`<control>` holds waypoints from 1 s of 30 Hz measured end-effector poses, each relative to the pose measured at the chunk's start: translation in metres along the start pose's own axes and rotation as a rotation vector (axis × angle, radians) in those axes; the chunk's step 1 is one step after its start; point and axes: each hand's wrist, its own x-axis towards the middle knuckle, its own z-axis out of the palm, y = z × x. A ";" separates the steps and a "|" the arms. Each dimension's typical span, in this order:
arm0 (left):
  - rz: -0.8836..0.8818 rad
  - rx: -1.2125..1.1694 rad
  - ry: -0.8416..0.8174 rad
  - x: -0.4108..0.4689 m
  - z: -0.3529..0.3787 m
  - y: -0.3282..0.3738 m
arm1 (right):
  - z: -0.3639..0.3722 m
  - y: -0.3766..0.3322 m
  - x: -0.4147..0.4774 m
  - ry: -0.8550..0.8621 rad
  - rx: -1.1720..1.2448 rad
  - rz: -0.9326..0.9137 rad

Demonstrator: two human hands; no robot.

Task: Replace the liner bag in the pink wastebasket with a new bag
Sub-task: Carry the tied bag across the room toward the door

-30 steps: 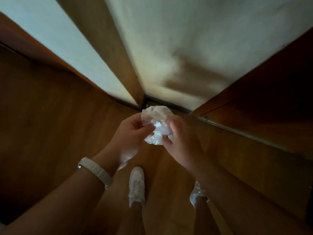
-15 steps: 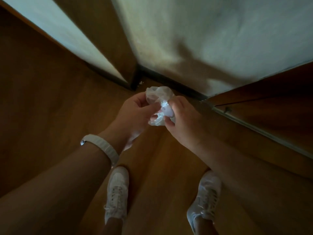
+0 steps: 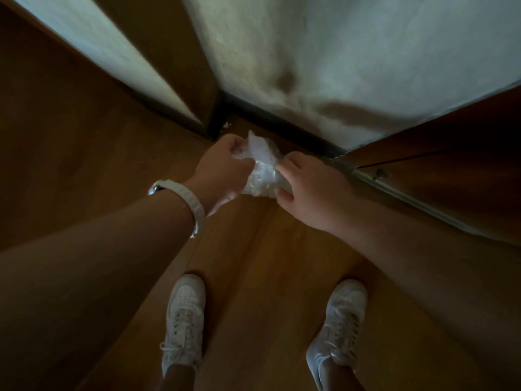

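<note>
Crumpled bag (image 3: 263, 170) gripped between both hands.
Left hand (image 3: 222, 170) clutches it at 9 o'clock, right hand (image 3: 313, 187) at 3.

Both forearms are bare, no sleeves seen. A white ribbed wristband (image 3: 188, 203) with a metal clasp is worn on the left wrist. White lace-up sneakers (image 3: 184, 320) are worn.
</note>
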 end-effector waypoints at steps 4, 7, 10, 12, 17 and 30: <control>0.086 0.134 -0.004 -0.024 -0.019 0.016 | -0.031 -0.010 -0.015 0.013 -0.055 0.030; 0.234 0.373 -0.035 -0.045 -0.038 0.028 | -0.061 -0.021 -0.033 -0.016 -0.109 0.026; 0.378 0.598 -0.038 -0.075 -0.060 0.043 | -0.096 -0.035 -0.055 -0.018 -0.132 0.060; 0.456 0.736 -0.043 -0.101 -0.075 0.056 | -0.121 -0.051 -0.075 0.001 -0.136 0.092; 0.603 0.967 -0.070 -0.176 -0.120 0.096 | -0.187 -0.102 -0.135 0.023 -0.135 0.180; 1.031 1.068 -0.158 -0.395 -0.234 0.216 | -0.358 -0.288 -0.311 0.193 -0.177 0.491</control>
